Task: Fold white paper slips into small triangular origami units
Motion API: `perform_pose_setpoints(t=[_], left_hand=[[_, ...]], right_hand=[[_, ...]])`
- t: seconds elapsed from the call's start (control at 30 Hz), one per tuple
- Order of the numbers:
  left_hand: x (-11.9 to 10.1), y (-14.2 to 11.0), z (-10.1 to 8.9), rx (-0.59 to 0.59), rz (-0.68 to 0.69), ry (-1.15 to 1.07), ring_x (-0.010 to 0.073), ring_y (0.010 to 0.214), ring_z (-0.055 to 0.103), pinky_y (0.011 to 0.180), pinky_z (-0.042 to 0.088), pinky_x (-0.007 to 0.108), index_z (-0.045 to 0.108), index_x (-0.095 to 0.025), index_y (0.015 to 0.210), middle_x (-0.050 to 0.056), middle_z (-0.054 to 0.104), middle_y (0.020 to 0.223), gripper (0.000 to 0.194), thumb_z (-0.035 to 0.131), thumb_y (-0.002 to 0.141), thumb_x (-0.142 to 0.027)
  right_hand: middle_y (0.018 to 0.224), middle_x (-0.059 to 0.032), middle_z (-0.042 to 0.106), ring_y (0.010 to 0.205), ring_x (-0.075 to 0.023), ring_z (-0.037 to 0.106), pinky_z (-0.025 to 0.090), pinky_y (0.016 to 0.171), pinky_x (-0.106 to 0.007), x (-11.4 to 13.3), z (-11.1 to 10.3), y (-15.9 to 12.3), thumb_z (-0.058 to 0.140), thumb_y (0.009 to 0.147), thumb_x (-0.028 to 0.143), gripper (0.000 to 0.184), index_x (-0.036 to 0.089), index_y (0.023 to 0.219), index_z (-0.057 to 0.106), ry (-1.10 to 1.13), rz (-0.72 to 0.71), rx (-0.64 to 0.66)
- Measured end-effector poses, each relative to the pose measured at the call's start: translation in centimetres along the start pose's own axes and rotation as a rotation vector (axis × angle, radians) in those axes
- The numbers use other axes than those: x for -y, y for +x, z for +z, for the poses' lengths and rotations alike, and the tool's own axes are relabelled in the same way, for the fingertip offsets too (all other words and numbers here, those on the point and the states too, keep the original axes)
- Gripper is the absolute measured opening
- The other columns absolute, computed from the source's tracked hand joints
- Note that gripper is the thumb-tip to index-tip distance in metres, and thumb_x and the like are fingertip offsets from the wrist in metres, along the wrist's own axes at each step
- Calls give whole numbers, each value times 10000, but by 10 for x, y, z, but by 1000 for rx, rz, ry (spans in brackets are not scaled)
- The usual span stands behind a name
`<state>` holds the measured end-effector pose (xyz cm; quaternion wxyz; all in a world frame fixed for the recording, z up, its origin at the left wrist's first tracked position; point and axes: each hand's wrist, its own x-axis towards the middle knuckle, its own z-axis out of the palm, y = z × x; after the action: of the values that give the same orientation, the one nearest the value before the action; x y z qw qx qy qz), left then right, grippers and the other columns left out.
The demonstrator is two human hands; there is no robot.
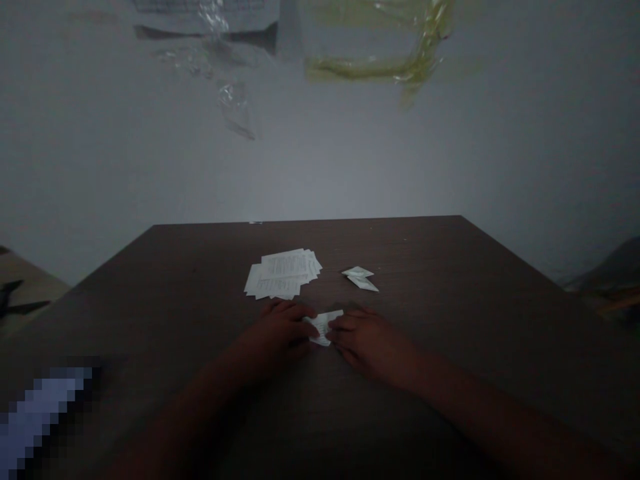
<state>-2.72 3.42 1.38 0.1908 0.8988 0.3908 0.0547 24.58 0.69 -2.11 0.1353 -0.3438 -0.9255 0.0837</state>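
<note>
Both my hands rest on a dark brown table [450, 267] and meet over a small white slip of paper [326, 325]. My left hand [283, 330] has its fingers curled onto the slip's left edge. My right hand [365, 340] pinches the slip's right side, fingers pressed together. The slip looks partly folded and lies flat on the table between the fingertips. Just beyond my left hand lies a fanned pile of white printed slips [283, 273]. To the right of the pile sit folded white paper pieces [360, 277].
A grey wall [100, 167] rises behind the table's far edge, with clear and yellowish plastic sheets [375, 47] taped high on it. A blurred-out patch [40, 413] sits at the lower left corner. Dim shapes show past both table sides.
</note>
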Motion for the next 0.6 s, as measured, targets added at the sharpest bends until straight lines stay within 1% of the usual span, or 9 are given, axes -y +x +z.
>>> perform_pose_setpoints(t=[0.07,0.13,0.23,0.3,0.4,0.5,0.6], left_hand=[[-1,3,4,-21,-28,-27,356,1439,692,1280,455,596,903,-287,1094,71,830,1456,185,765,1043,-174],[0,5,11,-74,-84,-69,343,1409,704,1267,473,581,894,-270,1089,74,828,1443,176,756,1046,-170],[2,10,22,-154,-154,-108,333,1359,727,1253,491,577,877,-266,1106,70,838,1388,161,760,1037,-179],[3,12,27,-175,-192,-114,336,1330,738,1239,502,580,866,-259,1093,74,845,1355,125,779,1027,-200],[0,14,28,-178,-246,-115,345,1300,745,1214,514,586,856,-238,1066,84,846,1330,94,792,1006,-201],[-5,15,26,-170,-262,-110,344,1280,748,1196,519,571,855,-233,1061,77,850,1308,108,782,997,-184],[-10,15,24,-191,-270,-102,336,1288,747,1205,507,540,851,-227,1076,73,851,1302,129,780,990,-162]], right_hand=[[1285,-124,873,1183,-315,814,602,1157,-520,1,-1,1,700,1070,126,265,204,1268,858,-23,0,44],[1267,-126,872,1178,-317,815,606,1162,-527,2,-3,2,699,1074,125,258,200,1257,865,-32,-6,69],[1203,-118,873,1121,-291,813,615,1143,-486,3,-6,3,697,1081,118,230,191,1205,878,-25,-7,63],[1190,-110,870,1125,-272,804,595,1172,-465,4,-9,3,694,1084,106,217,183,1170,878,-7,-9,64],[1172,-101,865,1141,-266,790,579,1192,-466,3,-9,3,682,1095,113,213,187,1148,874,8,-13,74],[1138,-98,861,1112,-272,787,592,1169,-481,1,-6,2,682,1098,133,209,203,1144,873,5,-27,56],[1182,-101,861,1147,-274,790,588,1191,-484,0,-5,1,699,1086,122,197,204,1136,871,6,-49,36]])
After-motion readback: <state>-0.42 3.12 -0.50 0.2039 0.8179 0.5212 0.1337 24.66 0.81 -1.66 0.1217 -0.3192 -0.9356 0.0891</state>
